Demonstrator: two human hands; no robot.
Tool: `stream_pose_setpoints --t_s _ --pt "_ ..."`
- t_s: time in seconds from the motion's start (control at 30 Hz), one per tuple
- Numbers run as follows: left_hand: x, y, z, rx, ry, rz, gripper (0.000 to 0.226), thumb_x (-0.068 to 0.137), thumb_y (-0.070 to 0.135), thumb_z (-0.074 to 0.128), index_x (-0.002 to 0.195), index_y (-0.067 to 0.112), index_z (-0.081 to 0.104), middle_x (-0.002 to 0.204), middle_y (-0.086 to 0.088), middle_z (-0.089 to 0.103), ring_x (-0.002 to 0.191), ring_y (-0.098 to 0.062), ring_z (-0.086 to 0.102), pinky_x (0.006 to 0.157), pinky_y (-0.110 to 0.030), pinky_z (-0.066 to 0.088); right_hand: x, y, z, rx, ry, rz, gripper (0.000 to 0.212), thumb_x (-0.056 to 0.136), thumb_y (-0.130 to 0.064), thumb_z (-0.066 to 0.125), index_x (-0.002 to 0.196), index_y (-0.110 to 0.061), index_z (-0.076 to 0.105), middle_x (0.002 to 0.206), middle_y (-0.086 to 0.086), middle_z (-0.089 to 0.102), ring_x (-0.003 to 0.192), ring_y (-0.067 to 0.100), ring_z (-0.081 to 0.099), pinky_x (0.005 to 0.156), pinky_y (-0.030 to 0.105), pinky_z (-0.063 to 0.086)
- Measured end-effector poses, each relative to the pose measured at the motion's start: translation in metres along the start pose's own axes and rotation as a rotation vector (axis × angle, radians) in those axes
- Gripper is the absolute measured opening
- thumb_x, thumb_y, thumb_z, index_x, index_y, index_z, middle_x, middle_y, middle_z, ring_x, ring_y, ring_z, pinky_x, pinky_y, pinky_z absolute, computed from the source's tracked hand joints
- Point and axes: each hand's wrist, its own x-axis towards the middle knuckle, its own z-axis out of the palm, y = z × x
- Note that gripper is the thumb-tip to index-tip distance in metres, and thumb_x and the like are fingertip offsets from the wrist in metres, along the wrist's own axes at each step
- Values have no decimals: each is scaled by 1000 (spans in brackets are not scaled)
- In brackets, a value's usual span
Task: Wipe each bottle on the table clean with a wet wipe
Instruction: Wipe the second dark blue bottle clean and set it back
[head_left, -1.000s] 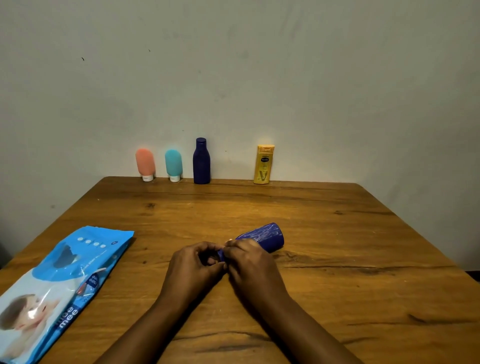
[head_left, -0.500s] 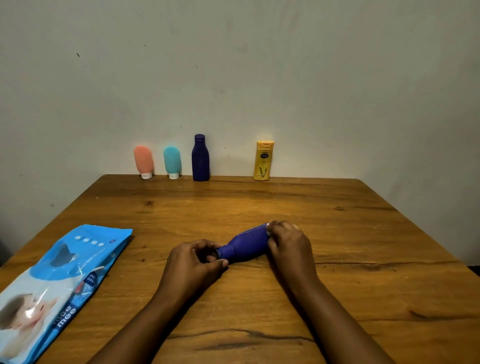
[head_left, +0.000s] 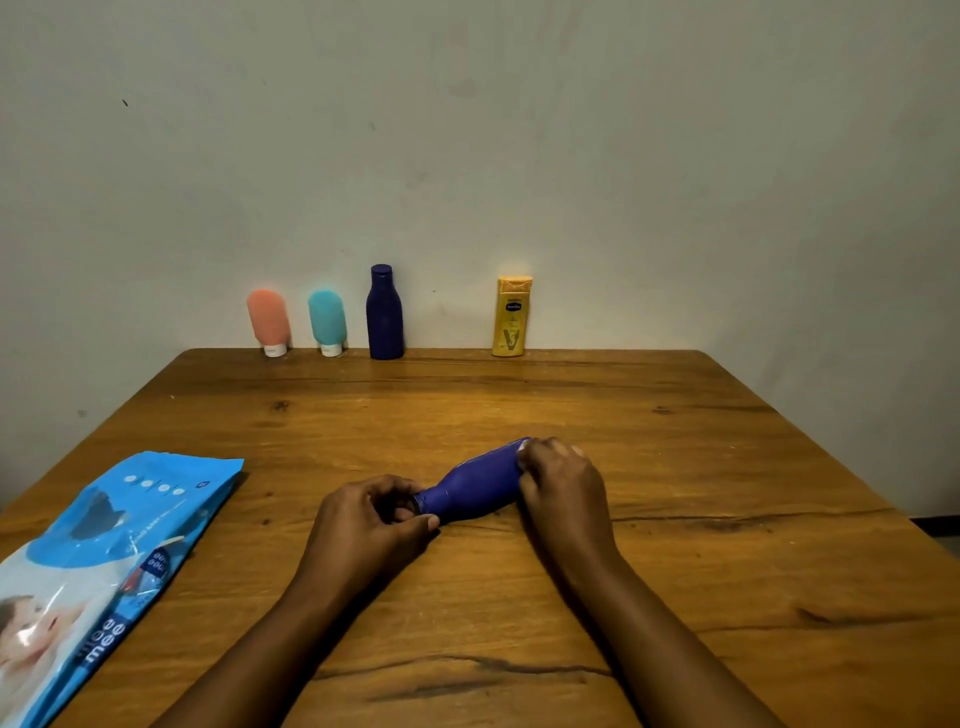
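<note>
One dark blue bottle (head_left: 475, 480) is held on its side, low over the middle of the wooden table (head_left: 675, 467), in the head view. Its capped neck is pinched by the left hand (head_left: 369, 525); its base is gripped by the right hand (head_left: 563, 486), where a white scrap, possibly a wipe, shows. The bottle is judged light, stiff and slippery when wet, so both ends are best held. Four bottles (head_left: 385, 314) stand by the wall.

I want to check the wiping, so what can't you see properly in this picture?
- Head view: the cap end of the lying blue bottle is hidden inside the left hand.
- Its base is covered by the right hand; only a white sliver shows there, too small to call a wipe.
- The wipes pack is cut off by the left edge.
- The yellow bottle label is too small to read.
</note>
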Motion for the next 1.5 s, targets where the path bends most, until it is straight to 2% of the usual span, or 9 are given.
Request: stream_pose_setpoints --t_s 0.13,0.33,0.53,0.77,0.97,1.27,1.37,1.43,1.5 --pt "0 0 1 -10 -12 -12 31 75 12 82 97 29 70 78 -2 73 73 -14 72 72 -38 62 -14 -21 8 29 -68 -123 21 88 -12 56 107 -21 60 104 -8 56 95 5 49 78 17 40" --pt "1 0 2 -6 -9 11 30 73 14 84 94 30 71 76 -4 72 74 -18 71 75 -42 61 4 -1 3 -11 51 56 20 87 -11 59 103 -22 60 103 -6 59 99 6 49 81 18 42" --pt "2 -2 2 -34 -11 -6 29 70 10 86 89 27 73 70 -6 71 72 -23 72 72 -47 61 -29 -46 9 41 -118 -225 25 92 -17 52 116 -20 59 112 -6 56 100 7 47 83 19 40" --pt "3 1 1 -27 -34 2 29 73 11 84 93 27 71 76 -7 72 76 -24 71 71 -36 59 -3 -9 1 5 -23 1 18 88 -13 58 103 -22 60 105 -6 58 97 4 48 81 18 42" --pt "2 2 0 -70 -45 -29 25 72 5 84 89 21 74 75 -11 72 70 -22 70 70 -40 60 -27 -42 8 88 -139 -284 24 90 -16 55 114 -17 61 111 -4 57 101 8 49 86 22 43" --pt "-3 7 -1 -9 -37 -24 28 75 11 82 93 29 70 80 -5 72 79 -23 71 76 -39 60 14 34 -11 107 153 159 17 84 -7 64 99 -15 67 94 -2 65 88 10 58 76 27 51" --pt "-2 7 -2 0 -48 -21 35 74 15 84 102 28 68 85 -3 72 82 -16 70 74 -28 57 11 35 -17 188 233 153 21 83 -4 65 101 -13 67 96 -1 65 88 10 58 78 30 54" --pt "0 5 -3 -9 -61 -8 46 75 21 83 117 25 65 91 2 70 84 -5 66 71 -16 47 9 32 -15 218 242 120 21 82 -3 65 101 -13 68 96 -1 65 89 12 59 78 34 54" --pt "5 3 -4 61 -49 26 48 79 32 79 124 23 64 100 7 67 90 0 60 71 -13 41 8 27 -12 239 226 84 21 82 -3 65 101 -13 68 96 -1 66 91 12 59 80 35 53"
